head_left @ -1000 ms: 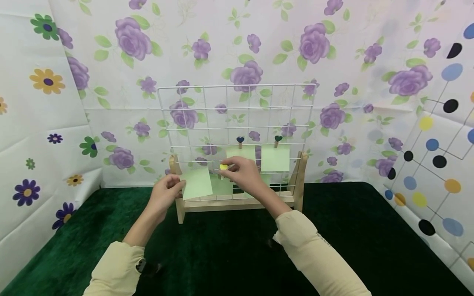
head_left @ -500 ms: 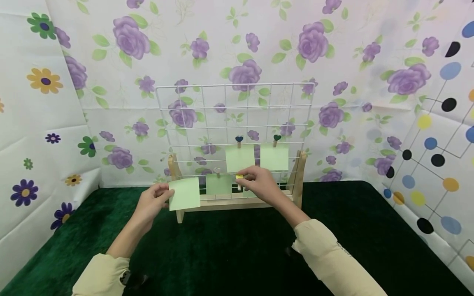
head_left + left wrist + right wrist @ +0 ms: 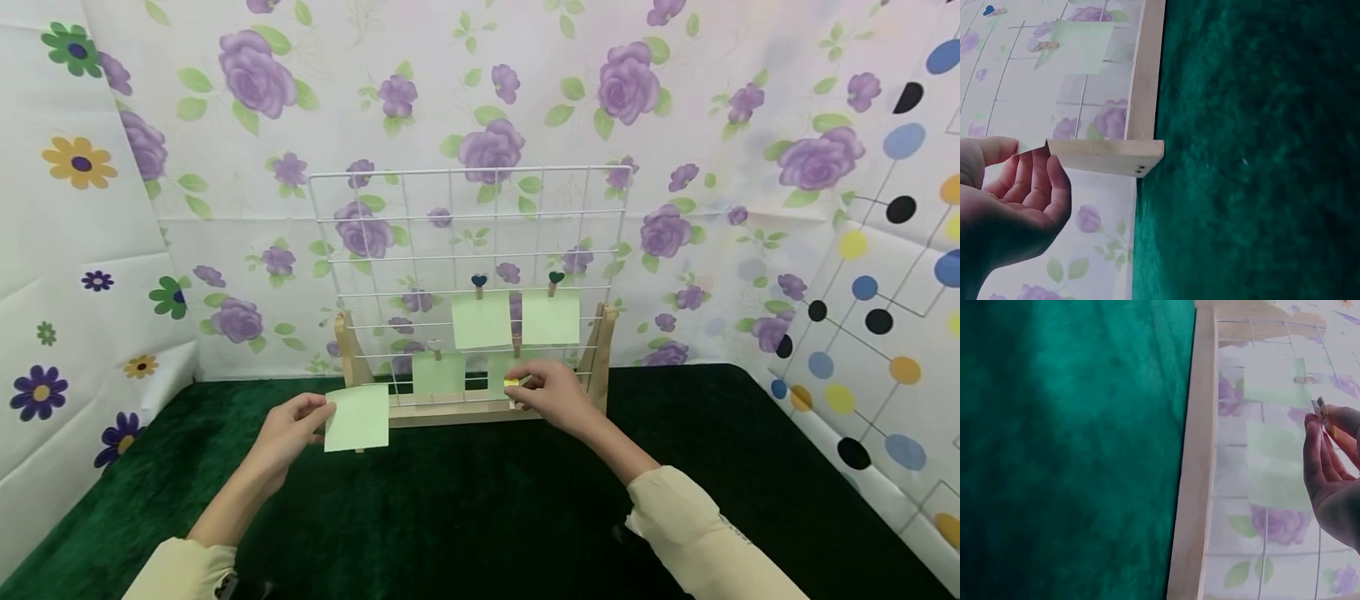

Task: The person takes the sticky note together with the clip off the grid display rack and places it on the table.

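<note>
My left hand [image 3: 279,435] pinches the left edge of a pale green paper square [image 3: 357,418], held in front of the stand's lower left. In the left wrist view that hand [image 3: 1022,200] has its thumb and fingertips at the paper's edge. My right hand [image 3: 562,400] pinches a small clip with a yellow top [image 3: 512,383], before the lower right paper [image 3: 501,373]; in the right wrist view the clip [image 3: 1320,411] sits between thumb and finger. Two papers hang higher on the white wire grid [image 3: 450,215] from dark heart clips [image 3: 479,282]; another paper [image 3: 438,373] hangs lower left.
The grid stands in a wooden base [image 3: 465,413] with an upright [image 3: 351,350] at each side, on a dark green cloth [image 3: 450,508]. Behind it is a floral backdrop [image 3: 420,50]; a dotted sheet [image 3: 892,350] stands at the right.
My left hand has moved left and down with its paper, away from the grid. My right hand has moved right and down with the yellow clip, uncovering the lower left paper.
</note>
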`<state>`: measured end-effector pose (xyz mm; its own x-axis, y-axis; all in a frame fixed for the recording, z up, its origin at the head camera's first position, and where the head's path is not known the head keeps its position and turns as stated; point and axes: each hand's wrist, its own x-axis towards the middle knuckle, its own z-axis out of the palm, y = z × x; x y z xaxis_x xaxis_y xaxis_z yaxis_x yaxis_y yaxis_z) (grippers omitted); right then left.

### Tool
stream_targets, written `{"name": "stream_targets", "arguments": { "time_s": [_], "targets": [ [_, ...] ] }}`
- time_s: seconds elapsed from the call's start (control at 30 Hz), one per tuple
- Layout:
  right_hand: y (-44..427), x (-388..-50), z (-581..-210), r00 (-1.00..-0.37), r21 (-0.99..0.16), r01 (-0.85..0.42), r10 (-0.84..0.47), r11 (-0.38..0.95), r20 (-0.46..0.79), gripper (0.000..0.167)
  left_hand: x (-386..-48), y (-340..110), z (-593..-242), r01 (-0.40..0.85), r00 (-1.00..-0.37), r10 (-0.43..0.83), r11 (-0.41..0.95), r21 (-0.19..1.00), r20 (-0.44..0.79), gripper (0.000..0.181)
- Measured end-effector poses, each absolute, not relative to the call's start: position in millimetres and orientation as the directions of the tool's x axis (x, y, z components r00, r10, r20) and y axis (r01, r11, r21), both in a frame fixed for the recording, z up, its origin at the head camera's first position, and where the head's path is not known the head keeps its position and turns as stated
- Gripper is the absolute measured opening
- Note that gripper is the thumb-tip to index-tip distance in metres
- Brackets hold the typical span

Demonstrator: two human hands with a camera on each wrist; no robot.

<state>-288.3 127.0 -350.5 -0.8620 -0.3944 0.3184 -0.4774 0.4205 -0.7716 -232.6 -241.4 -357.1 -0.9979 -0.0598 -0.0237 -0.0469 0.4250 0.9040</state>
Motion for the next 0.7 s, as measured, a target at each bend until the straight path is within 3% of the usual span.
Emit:
{"name": "stream_targets", "arguments": {
  "time_s": [0.7],
  "targets": [
    [189.8, -283.3, -373.2, -0.933, -0.806, -0.333, -0.297, 0.489, 0.205, 0.026, -223.2, -272.2, -376.4, -0.064, -0.997, 0.005, 0.497, 0.865, -0.077, 0.042]
  ]
}}
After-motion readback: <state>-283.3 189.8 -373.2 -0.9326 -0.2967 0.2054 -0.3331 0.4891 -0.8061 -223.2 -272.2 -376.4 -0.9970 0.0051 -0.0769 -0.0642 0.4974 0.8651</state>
